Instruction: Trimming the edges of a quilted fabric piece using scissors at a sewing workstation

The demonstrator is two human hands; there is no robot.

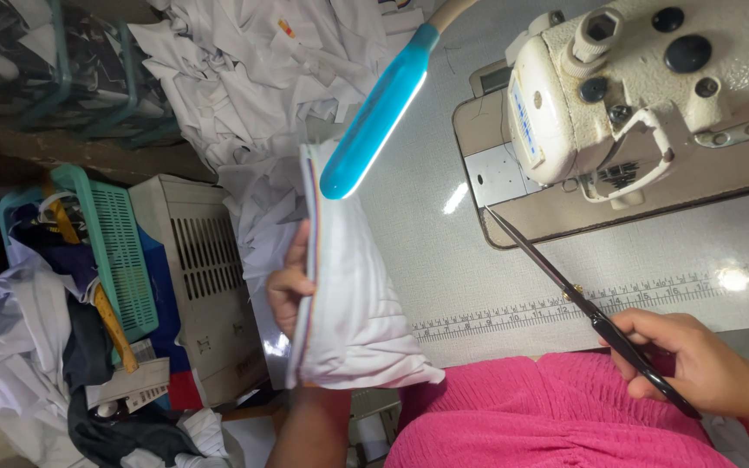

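My left hand (289, 282) grips a stack of white fabric pieces (353, 295) by its edge, which shows thin coloured stripes. The stack stands on edge at the left end of the sewing table (444, 260). My right hand (695, 364) holds a pair of black scissors (565, 290) by the handles. Their closed blades point up and left toward the base of the cream sewing machine (635, 87). The two hands are apart, with a printed ruler strip (565, 303) on the table between them.
A blue task lamp (374, 113) hangs over the fabric stack. A heap of white cut pieces (253, 78) lies beyond the table. A teal basket (114, 251) with dark and white cloth and a white box (201, 277) stand at the left. My pink garment (530, 416) fills the bottom.
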